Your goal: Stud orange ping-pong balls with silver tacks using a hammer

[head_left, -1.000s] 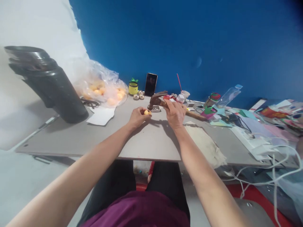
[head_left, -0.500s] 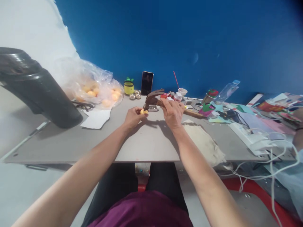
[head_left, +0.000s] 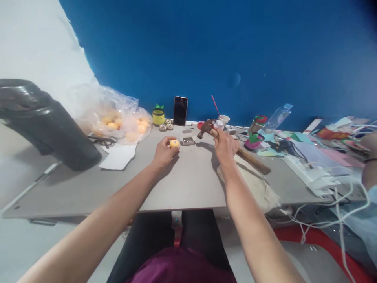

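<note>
Fingers of my left hand [head_left: 165,151] are wrapped round a small yellow-orange ball [head_left: 174,144], which has a shiny metal spot on top. My right hand [head_left: 225,146] grips a claw hammer [head_left: 255,162] near its head, the wooden handle pointing down to the right. The hammer's head hangs over the table, to the right of the ball and apart from it. Between the two hands lies a small open box [head_left: 188,140] of tiny metal pieces, too small to name. A pale cloth [head_left: 256,184] lies under my right forearm.
A big dark bottle [head_left: 50,125] stands at left, beside a clear bag of yellow-orange balls [head_left: 118,118] and white paper [head_left: 119,157]. At the back are a phone [head_left: 180,111], studded balls [head_left: 166,125] and a paper cup [head_left: 224,119]. A power strip [head_left: 306,173] with cables lies right.
The hammer has lifted off the ball and moved right with my right hand. The ball's top now shows a metal spot. My left hand still holds the ball.
</note>
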Motion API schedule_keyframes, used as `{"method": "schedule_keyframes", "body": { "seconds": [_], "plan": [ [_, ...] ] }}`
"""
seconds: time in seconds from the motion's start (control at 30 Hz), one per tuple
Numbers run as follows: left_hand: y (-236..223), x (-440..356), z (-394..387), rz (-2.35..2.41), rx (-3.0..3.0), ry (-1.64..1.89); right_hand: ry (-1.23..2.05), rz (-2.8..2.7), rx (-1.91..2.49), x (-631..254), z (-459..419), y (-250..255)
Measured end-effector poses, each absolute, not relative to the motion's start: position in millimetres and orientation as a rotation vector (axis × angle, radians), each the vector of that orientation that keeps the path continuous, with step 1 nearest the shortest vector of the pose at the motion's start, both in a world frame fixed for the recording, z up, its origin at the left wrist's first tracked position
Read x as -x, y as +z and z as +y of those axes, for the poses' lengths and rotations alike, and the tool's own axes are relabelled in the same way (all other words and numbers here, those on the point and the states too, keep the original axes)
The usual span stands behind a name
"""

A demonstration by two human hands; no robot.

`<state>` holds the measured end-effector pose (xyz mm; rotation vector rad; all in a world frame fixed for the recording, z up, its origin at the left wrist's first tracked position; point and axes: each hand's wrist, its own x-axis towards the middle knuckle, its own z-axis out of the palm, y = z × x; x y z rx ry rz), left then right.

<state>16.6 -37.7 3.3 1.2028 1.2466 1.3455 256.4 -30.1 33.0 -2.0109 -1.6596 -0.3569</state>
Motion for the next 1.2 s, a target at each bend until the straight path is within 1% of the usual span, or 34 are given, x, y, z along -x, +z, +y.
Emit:
{"method": "schedule_keyframes", "body": {
  "seconds": [0.17,0.27,0.4,0.53,0.63,0.73,0.8,0.87,0.9,0.93,1.0,1.07,1.13,1.2],
  "plan": [
    [18.8,-14.3,-24.9,1.168,-1.099,1.29,-0.157,-1.685,2.279,-264.8,-28.8,38.6],
    [21.1,-10.2,-13.4,1.082,-1.038,1.238,-0.063,-1.752,2.331,-264.8,-25.6,35.8],
    [13.4,-5.4,-1.7,0.997,-0.99,1.207,0.057,-1.794,2.37,-263.4,-21.8,28.2],
    [3.5,-0.2,1.1,0.89,-0.954,1.19,0.092,-1.795,2.434,-262.3,-20.4,22.0],
    [0.6,4.4,0.8,0.815,-0.941,1.16,0.006,-1.791,2.423,-256.5,-23.0,24.4],
    [0.7,7.3,1.1,0.782,-0.927,1.125,-0.052,-1.784,2.248,-242.0,-35.9,40.2],
    [0.7,7.9,1.6,0.787,-0.935,1.107,0.165,-1.886,2.052,-229.1,-53.6,60.7],
    [0.0,7.8,2.2,0.802,-0.944,1.103,0.477,-1.971,1.748,-216.9,-76.1,88.6],
    [-0.7,7.7,2.6,0.809,-0.945,1.101,0.57,-1.964,1.599,-212.0,-86.8,104.2],
    [-1.4,7.5,2.9,0.814,-0.943,1.1,0.572,-1.935,1.465,-208.1,-95.5,119.9],
    [-3.0,6.9,3.3,0.816,-0.938,1.096,0.394,-1.867,1.295,-203.2,-102.3,146.5],
    [-4.4,6.1,3.4,0.811,-0.933,1.103,0.232,-1.819,1.216,-200.4,-91.2,159.2],
    [-5.0,5.3,3.1,0.811,-0.921,1.123,0.215,-1.866,1.195,-197.0,-65.4,152.0],
    [-4.9,5.0,2.5,0.811,-0.905,1.142,0.312,-1.985,1.245,-190.9,-34.8,126.3]
  ]
}}
